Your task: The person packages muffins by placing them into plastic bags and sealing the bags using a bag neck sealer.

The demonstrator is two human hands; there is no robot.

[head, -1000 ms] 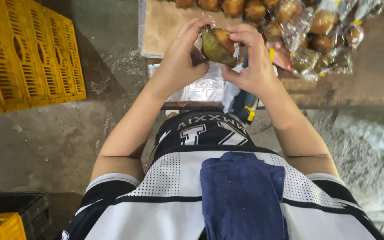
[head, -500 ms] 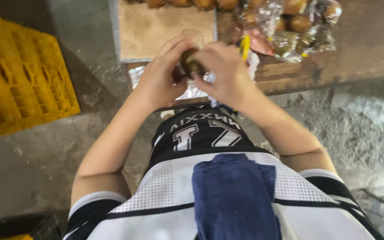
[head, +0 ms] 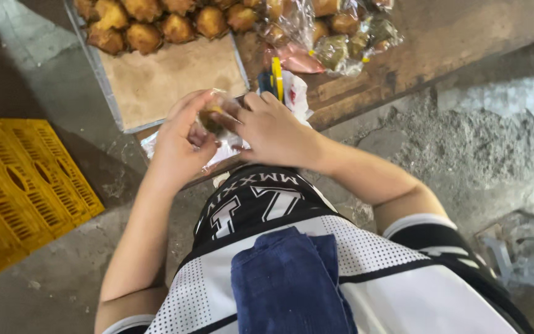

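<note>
Two hands wrap a small bun over a wooden bench.

A yellow crate (head: 26, 192) sits left; the far metal tray (head: 156, 83) holds golden buns (head: 156, 28); bagged buns (head: 341, 37) lie far right, partly cut off. The left hand (head: 183, 145) and right hand (head: 273, 130) curl closed around a brown bun (head: 212, 117) in clear wrap, mostly hidden.

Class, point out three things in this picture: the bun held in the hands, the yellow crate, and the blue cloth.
Bun (head: 210, 117), head view, on its brown top between the fingers.
Yellow crate (head: 23, 198), head view, on its slotted side.
Blue cloth (head: 288, 284), head view, on the middle of its fold.
</note>
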